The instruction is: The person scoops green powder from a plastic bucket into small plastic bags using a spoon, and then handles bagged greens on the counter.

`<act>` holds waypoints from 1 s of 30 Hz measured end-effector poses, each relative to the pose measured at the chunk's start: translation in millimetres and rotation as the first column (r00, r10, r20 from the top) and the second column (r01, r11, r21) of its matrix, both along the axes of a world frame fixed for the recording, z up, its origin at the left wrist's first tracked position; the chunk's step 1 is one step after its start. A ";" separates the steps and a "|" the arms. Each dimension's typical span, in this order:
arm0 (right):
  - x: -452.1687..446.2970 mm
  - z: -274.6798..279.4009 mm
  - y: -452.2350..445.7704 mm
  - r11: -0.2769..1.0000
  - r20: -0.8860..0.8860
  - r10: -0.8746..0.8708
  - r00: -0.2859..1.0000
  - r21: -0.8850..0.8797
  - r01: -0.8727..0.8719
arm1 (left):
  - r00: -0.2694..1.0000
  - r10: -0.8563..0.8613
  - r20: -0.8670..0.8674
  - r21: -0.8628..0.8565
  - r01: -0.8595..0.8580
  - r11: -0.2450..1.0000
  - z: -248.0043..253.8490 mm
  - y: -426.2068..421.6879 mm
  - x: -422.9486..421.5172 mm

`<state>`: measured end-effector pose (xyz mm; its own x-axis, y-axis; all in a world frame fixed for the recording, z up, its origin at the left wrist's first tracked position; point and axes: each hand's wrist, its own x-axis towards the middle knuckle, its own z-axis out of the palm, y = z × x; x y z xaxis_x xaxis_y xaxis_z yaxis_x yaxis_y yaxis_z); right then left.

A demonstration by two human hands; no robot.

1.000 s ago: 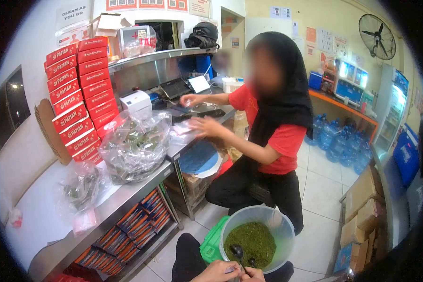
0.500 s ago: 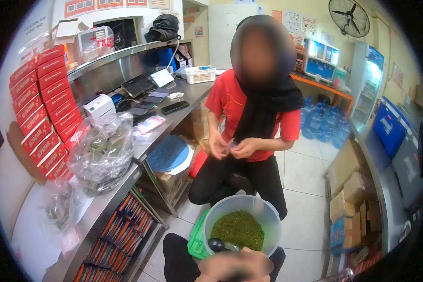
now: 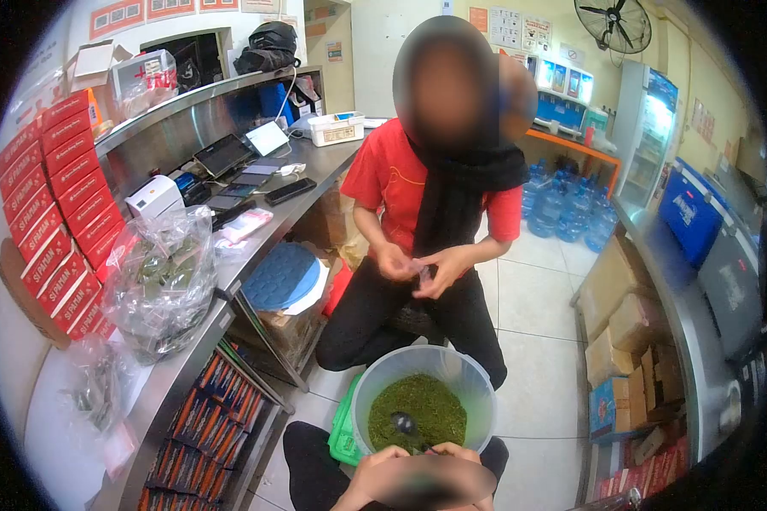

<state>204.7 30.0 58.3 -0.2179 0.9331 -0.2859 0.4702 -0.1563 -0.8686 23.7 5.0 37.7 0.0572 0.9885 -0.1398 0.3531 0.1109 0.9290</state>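
Note:
A translucent round tub [image 3: 483,400] full of chopped green leafy stuff [image 3: 439,400] stands in front of me. A dark spoon [image 3: 403,423] rests in the green stuff, its bowl showing. At the tub's near rim, my left hand [image 3: 369,473] and my right hand [image 3: 467,460] are close together with bent fingers. A blurred patch covers most of what lies between them; something dark green shows faintly there. Across the tub, a person in a red shirt [image 3: 383,162] fingers a small clear plastic bag [image 3: 421,271] with both hands.
A green lid [image 3: 346,430] lies under the tub's left side. On the steel counter [image 3: 230,281] at left are a clear bag of green packets [image 3: 166,281] and stacked red boxes [image 3: 47,209]. Cardboard boxes [image 3: 614,349] fill the shelf at right. Water bottles [image 3: 562,204] stand behind.
Both my hands now show at the tub's near edge, left one included. The spoon sits farther into the green stuff. The other person's bag looks more spread out. The view has shifted slightly.

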 end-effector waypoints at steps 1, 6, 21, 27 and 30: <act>6.4 -3.6 0.1 1.000 0.000 0.001 1.000 -0.001 -0.001 | 1.000 0.001 0.000 -0.001 -0.001 1.000 -9.3 2.4 -3.1; 15.5 -5.6 -6.7 0.967 -0.510 -0.031 0.860 -0.234 -0.104 | 0.906 0.059 0.419 -0.211 0.034 0.977 -16.4 -2.3 -4.5; 1.9 -0.1 -17.4 0.974 -0.619 -0.068 0.782 -0.211 -0.082 | 0.806 0.246 0.538 -0.232 -0.139 0.963 -13.3 -21.1 -19.4; 11.9 -77.2 -12.9 0.921 0.135 -0.339 0.931 0.248 0.300 | 0.685 0.425 0.592 -0.423 -0.185 0.887 -53.8 -20.5 -5.9; 19.4 -117.8 -12.7 0.838 0.266 -0.479 0.837 0.422 0.346 | 0.658 0.428 0.619 -0.519 -0.066 0.852 -73.6 -8.0 13.8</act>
<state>224.1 17.4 -59.4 0.2617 0.9612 0.0877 0.7086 -0.1297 -0.6936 37.5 -3.0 -35.9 0.0772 0.8252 -0.5596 -0.4717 0.5247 0.7086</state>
